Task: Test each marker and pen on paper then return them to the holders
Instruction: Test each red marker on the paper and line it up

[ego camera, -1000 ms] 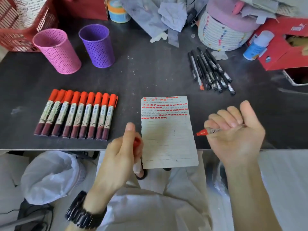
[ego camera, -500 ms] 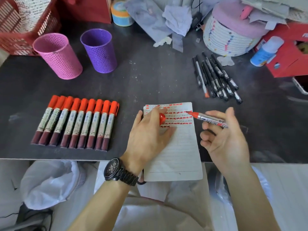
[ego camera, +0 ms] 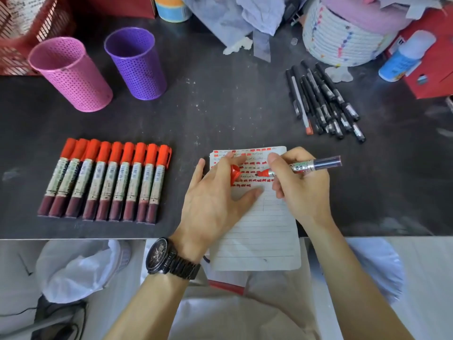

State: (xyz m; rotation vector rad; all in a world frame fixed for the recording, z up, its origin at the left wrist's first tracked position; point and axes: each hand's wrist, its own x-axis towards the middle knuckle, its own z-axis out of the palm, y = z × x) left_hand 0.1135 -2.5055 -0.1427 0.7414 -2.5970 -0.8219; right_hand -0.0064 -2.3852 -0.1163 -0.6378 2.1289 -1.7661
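Observation:
My right hand (ego camera: pixel 302 190) grips an uncapped red marker (ego camera: pixel 304 166), its tip down on the lined paper (ego camera: pixel 259 236) among rows of red marks. My left hand (ego camera: pixel 215 202) presses the paper flat and holds the marker's red cap (ego camera: pixel 234 174) between its fingers. Several capped red markers (ego camera: pixel 107 180) lie in a row on the dark table to the left. A bunch of black pens (ego camera: pixel 321 99) lies at the right rear. A pink holder (ego camera: pixel 71 74) and a purple holder (ego camera: pixel 137 63) stand at the back left.
The dark table (ego camera: pixel 232 106) ends just below the markers. A red basket (ego camera: pixel 22 33) sits at the far left rear, a white woven basket (ego camera: pixel 343 38) and a red box (ego camera: pixel 431 57) with a blue bottle (ego camera: pixel 402 60) at the right rear. Crumpled cloth (ego camera: pixel 245 15) lies at the back.
My left hand came up from the table edge and settled on the paper with the cap. My right hand turned the marker over and brought its tip down onto the paper.

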